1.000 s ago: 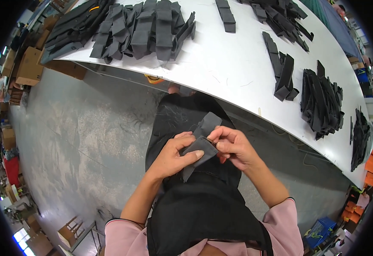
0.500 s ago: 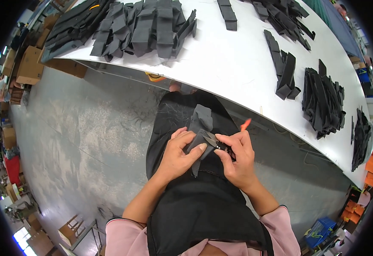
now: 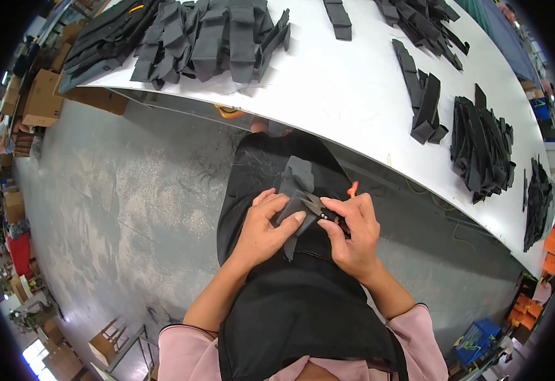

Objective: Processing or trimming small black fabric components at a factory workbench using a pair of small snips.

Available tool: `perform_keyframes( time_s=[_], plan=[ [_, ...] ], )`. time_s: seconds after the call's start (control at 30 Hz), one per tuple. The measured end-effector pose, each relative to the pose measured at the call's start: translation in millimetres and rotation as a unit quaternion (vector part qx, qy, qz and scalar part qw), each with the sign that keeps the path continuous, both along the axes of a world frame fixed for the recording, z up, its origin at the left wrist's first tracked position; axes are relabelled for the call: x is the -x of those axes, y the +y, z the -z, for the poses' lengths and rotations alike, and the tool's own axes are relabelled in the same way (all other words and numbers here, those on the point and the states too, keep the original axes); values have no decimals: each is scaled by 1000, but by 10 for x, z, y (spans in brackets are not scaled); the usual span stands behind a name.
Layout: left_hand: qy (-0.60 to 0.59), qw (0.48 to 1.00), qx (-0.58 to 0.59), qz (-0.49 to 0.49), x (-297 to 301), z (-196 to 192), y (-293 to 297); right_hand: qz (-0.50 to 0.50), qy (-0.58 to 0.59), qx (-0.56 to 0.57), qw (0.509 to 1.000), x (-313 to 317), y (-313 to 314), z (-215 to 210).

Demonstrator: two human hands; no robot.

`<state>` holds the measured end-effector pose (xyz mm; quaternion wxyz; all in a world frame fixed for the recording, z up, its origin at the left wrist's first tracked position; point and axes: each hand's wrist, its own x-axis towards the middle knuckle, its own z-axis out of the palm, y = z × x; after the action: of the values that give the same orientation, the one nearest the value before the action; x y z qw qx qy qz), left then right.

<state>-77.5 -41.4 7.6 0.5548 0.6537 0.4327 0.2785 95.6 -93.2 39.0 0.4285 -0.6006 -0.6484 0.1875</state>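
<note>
Over the apron [image 3: 303, 298], both hands were busy at lap height. The left hand [image 3: 261, 232] pinched a grey fabric piece [image 3: 295, 190], fingers curled round its lower edge, thumb pressing on top. The right hand [image 3: 352, 236] clenched small snips [image 3: 320, 209], their blades touching the fabric just right of the left thumb; an orange bit [image 3: 352, 189] poked up behind the right fingers, probably part of the tool, though too small to be sure.

Risk, as I judged it: those blade tips sat very near the left thumb, so a slip or a tug on the floppy fabric could nick skin. Fabric that limp could also fold into the blades and get cut where no cut was wanted. The piece was held only at one end, its upper part standing free above the apron, so a loosened pinch could drop it to the floor [image 3: 131, 190].

Room: the white surface [image 3: 353, 82] curved across just beyond the apron, its near edge close above the fabric's top, so lifting straight forward meant little clearance. Black stacks [image 3: 214, 38] lay well beyond that edge. Left of the apron the floor lay open; right of it, space ran under the surface's edge.
</note>
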Motion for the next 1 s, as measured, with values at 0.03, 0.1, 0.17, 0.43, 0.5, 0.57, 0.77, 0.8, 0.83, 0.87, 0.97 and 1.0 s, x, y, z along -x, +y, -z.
perform_keyframes(
  time_s=[0.03,0.1,0.17,0.43,0.5,0.57,0.77,0.8,0.83,0.87,0.97,1.0],
  plan=[
    [0,1000,1,1,-5,-16,-3,-5,-1,-8,1000,6,10,9],
    [5,999,-36,21,-23,-60,-8,-3,-8,-6,1000,20,11,17],
    [-3,999,-44,26,-33,-57,1,-1,-15,-5,1000,19,16,22],
    [-4,999,-13,31,-37,2,-22,22,27,4,999,-26,-27,47],
    [2,1000,-14,26,-44,20,-31,31,34,-1,999,-17,-58,5],
    [2,1000,-14,26,-65,-16,-27,40,41,-5,998,-1,-56,-4],
    [6,1000,-23,-6,-47,15,-26,34,33,3,999,5,9,19],
    [8,1000,-16,-7,-40,20,-26,33,33,3,999,2,0,17],
    [8,1000,-15,-8,-44,7,-27,26,52,23,998,1,-11,17],
    [-7,1000,13,-18,-54,-19,-28,19,70,43,996,2,-20,19],
    [-21,998,57,-25,-63,-50,-44,50,173,101,979,-20,22,135],
    [-17,997,72,-28,-49,-40,-39,73,219,123,965,-41,-3,183]
  ],
)
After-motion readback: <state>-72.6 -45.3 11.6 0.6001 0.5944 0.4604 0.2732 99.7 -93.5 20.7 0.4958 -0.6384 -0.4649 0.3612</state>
